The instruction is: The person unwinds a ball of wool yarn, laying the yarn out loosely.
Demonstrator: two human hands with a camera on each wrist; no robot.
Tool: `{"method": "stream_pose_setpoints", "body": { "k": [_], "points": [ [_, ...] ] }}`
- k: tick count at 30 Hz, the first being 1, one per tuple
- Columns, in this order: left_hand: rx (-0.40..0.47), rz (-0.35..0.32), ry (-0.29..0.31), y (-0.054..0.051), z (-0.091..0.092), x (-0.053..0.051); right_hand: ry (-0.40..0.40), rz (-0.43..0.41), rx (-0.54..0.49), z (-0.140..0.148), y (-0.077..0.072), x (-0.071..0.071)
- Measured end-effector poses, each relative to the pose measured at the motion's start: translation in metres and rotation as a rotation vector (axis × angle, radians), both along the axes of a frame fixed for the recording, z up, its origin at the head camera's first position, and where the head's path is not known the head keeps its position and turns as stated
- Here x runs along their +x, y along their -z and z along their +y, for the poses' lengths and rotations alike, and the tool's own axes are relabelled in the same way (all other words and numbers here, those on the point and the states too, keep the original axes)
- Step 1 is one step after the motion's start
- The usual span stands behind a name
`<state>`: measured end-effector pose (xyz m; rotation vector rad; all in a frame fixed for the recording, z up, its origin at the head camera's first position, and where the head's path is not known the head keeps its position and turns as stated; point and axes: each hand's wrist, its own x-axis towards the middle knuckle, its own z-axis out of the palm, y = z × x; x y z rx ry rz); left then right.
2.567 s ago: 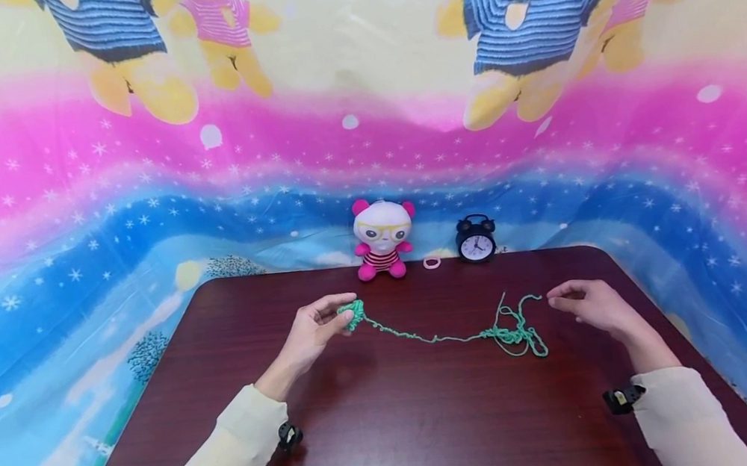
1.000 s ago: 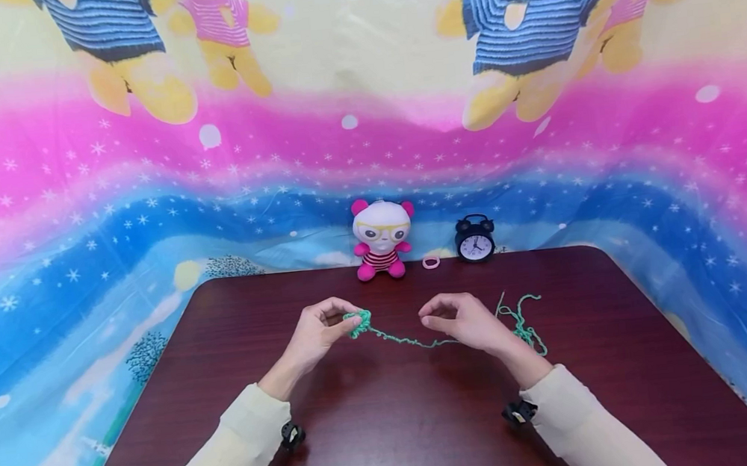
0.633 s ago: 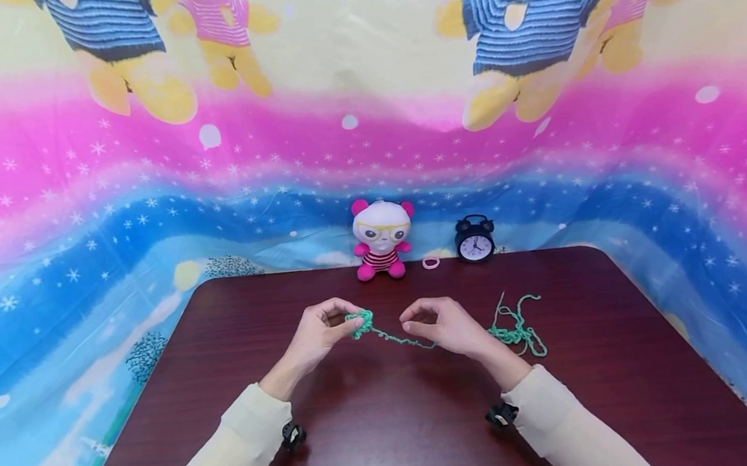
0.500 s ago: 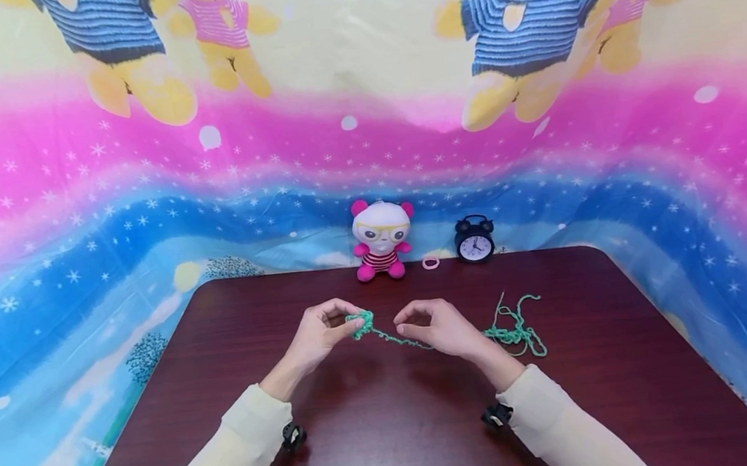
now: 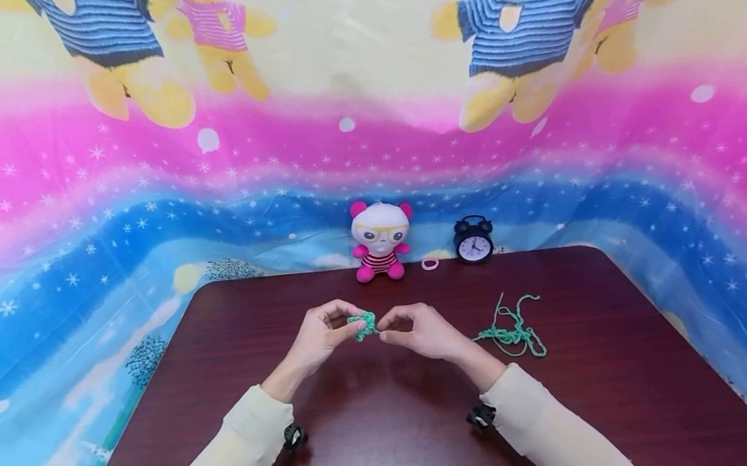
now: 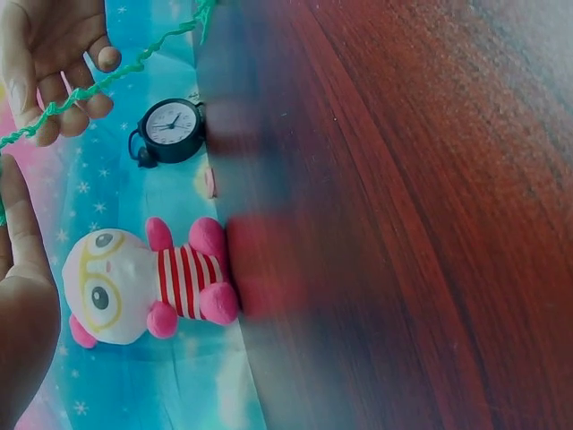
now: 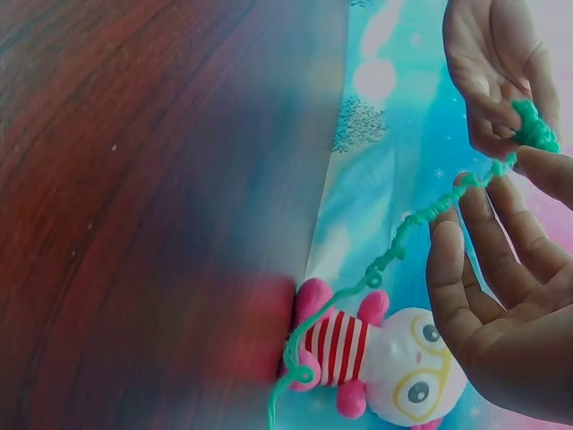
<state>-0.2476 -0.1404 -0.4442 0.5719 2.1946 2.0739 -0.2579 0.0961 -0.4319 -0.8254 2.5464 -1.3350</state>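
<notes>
A small, round panda toy (image 5: pixel 381 241) with a white head, pink ears and limbs, and a red-and-white striped body sat upright at the far edge of the dark red-brown wooden table (image 5: pixel 380 442). In front of the panda and nearer the person, the left hand (image 5: pixel 316 336) was held above the tabletop, its thumb and fingertips pinching a compact bundle of bright green yarn (image 5: pixel 367 325).

Slightly to the right of the panda, also in front of it, the right hand (image 5: pixel 427 333) had its thumb and forefinger brought close together at the edge of the bundle; whether they actually gripped the yarn I could not tell. A twisted green strand (image 7: pixel 419 217) ran from the bundle past that hand's fingers. Farther right and in front of the panda, a loose green yarn tangle (image 5: pixel 512 334) lay on the table, well apart from it.

Just to the panda's right lay a pale pink ring (image 5: pixel 430 268), and beyond that stood a round black alarm clock (image 5: pixel 474 244) with a white face. Behind the panda hung a pink, blue and cream cloth (image 5: pixel 339 154) printed with bears and snowflakes.
</notes>
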Motion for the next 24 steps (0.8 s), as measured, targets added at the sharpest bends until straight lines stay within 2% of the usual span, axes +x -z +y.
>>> {"method": "stream_pose_setpoints", "body": {
  "k": [6,9,15,19,24],
  "points": [
    [0.003,-0.011,-0.002,0.000,0.000,0.002,-0.009,0.045,0.043,-0.003,0.003,0.000],
    [0.015,-0.020,0.006,0.000,0.000,0.003,0.009,0.040,0.055,0.000,0.001,0.000],
    [0.057,-0.042,0.018,-0.001,-0.001,0.004,0.090,0.030,0.045,0.013,-0.005,-0.005],
    [0.065,-0.024,0.028,0.000,-0.002,0.004,0.145,0.037,0.046,0.025,-0.010,-0.009],
    [0.068,-0.006,0.087,-0.001,-0.002,0.004,0.190,0.025,0.032,0.037,-0.017,-0.012]
  ]
}}
